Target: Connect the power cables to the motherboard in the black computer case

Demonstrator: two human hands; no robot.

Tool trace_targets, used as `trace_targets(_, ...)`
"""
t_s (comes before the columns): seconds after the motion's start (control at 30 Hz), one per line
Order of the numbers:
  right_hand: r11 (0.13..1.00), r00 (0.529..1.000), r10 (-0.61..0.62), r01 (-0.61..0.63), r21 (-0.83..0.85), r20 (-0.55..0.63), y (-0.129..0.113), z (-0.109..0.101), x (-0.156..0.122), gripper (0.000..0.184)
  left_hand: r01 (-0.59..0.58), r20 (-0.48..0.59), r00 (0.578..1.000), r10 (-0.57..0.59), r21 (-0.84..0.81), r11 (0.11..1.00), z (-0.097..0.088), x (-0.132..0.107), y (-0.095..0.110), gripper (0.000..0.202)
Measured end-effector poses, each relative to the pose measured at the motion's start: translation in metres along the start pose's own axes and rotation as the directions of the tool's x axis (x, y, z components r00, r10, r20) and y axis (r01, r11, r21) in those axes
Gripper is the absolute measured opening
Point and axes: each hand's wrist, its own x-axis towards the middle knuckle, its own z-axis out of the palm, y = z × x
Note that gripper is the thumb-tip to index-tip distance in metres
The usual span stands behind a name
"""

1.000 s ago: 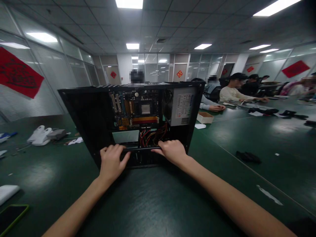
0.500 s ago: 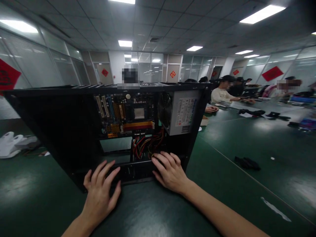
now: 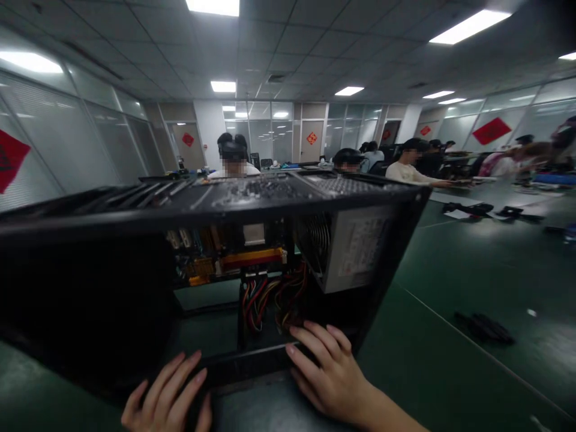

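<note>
A black open computer case (image 3: 135, 210) stands on its side on the green table (image 3: 450, 336), very close to me. Inside it show a motherboard (image 3: 234, 252), a grey power supply (image 3: 355, 246) with a fan, and a bundle of red and yellow cables (image 3: 265, 297). My left hand (image 3: 168, 399) lies flat on the case's lower front edge, fingers stretched out. My right hand (image 3: 328, 372) rests on the same lower rail just below the cables, fingers extended and pressed on the metal. Neither hand holds anything.
Several people sit at tables behind and to the right of the case. A dark object (image 3: 483, 327) lies on the table at the right. More dark items (image 3: 481, 210) lie on the far right table. Red decorations hang on the glass walls.
The case has come much closer and now fills the left of the view, seen more from its top edge. Both hands slid from gripping the lower rail to lying flat on it.
</note>
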Motion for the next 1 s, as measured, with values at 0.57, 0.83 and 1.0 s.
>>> trace_targets(0.57,0.997,0.995,-0.071,0.067,0.042,0.077,0.032,-0.023,0.027,0.035,-0.047,0.019,0.999,0.048,-0.072,0.996,-0.014,0.022,0.001,0.043)
trace_targets(0.83,0.998,0.997,-0.027,0.023,0.062,0.073,0.027,-0.023,0.027,0.034,0.036,0.004,0.999,-0.036,-0.140,0.989,-0.012,0.017,0.002,0.027)
trace_targets(1.0,0.998,0.998,-0.024,0.021,0.057,0.054,0.025,-0.022,0.028,0.034,0.070,-0.018,0.997,-0.074,-0.181,0.981,-0.011,0.017,0.003,0.019)
